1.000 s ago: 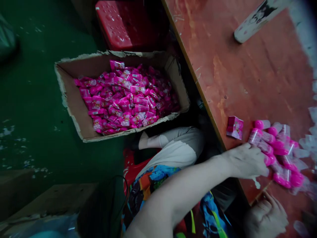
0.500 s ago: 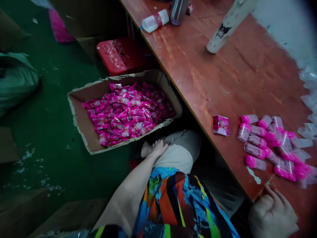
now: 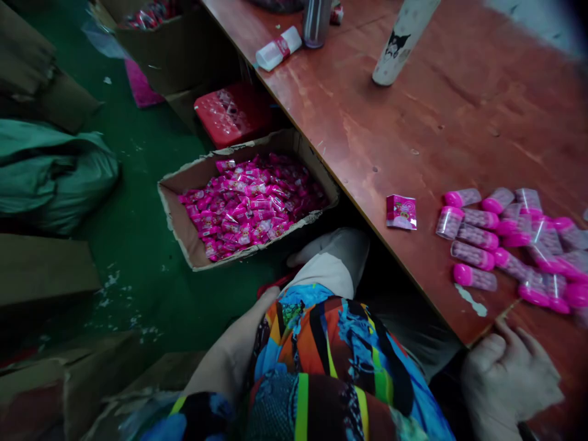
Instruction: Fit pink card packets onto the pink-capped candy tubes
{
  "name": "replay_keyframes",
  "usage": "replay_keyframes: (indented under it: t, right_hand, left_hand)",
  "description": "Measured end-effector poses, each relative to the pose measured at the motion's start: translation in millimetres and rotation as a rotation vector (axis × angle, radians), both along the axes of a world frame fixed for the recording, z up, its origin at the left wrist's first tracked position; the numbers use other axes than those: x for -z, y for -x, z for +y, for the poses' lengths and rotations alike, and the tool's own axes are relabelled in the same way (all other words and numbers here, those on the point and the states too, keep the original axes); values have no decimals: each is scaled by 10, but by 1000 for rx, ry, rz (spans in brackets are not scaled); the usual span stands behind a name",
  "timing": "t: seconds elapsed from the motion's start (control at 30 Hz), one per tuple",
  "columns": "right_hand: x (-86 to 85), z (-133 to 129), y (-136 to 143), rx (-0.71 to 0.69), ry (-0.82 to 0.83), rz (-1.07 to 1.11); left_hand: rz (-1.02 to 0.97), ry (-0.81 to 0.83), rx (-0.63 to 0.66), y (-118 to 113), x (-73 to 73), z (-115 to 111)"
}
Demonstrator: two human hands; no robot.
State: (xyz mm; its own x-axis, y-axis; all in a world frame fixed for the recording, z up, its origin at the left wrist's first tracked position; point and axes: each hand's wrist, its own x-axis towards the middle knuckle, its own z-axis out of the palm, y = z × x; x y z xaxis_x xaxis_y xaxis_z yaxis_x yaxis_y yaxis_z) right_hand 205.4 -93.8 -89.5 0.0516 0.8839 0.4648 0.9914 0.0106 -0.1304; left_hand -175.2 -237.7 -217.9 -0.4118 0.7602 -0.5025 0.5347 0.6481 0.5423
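Note:
My right hand rests at the table's edge, fingers loosely bent and apart, with nothing in it. Just beyond it lie several clear tubes with pink caps, filled with small pale pieces. A pink printed packet lies flat to the left of the tubes. My left forearm reaches to my lap, where the patterned shirt hides most of my left hand, so its fingers do not show. Beyond my knee a cardboard box holds a heap of small pink wrapped packets.
The reddish table bears a white tumbler, a grey bottle and a white roll. A red stool stands behind the box. On the green floor are a green sack and a brown carton.
My left hand, which lay on my thigh, has drawn back toward my body and is mostly hidden now. The view has shifted. My right hand stays at the table's edge.

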Motion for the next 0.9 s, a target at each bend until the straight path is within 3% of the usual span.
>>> replay_keyframes:
  t: [0.13,0.27,0.37,0.43,0.57,0.67,0.73,0.9]
  right_hand:
    - [-43,-37,-33,-103,72,91]
    - [-134,-91,57,-190,52,307]
    - [-207,-14,248,-177,-27,438]
    - [-252,76,372,-167,-53,489]
    - [-321,193,566,-319,-116,482]
    - [-352,248,699,-415,-67,414]
    - [-376,293,781,-437,-38,410]
    - [-456,381,956,-526,-26,482]
  left_hand:
    - [-60,231,13,145,-144,276]
    - [-8,153,112,142,-622,697]
    - [65,-51,209,-32,-1046,980]
    - [70,-320,221,-208,-1302,1131]
    - [31,-771,292,-588,-1684,1397]
    - [95,-903,368,-765,-1809,1640]
    - [237,-958,373,-818,-1827,1826]
    - [615,-831,511,-851,-1769,2198]
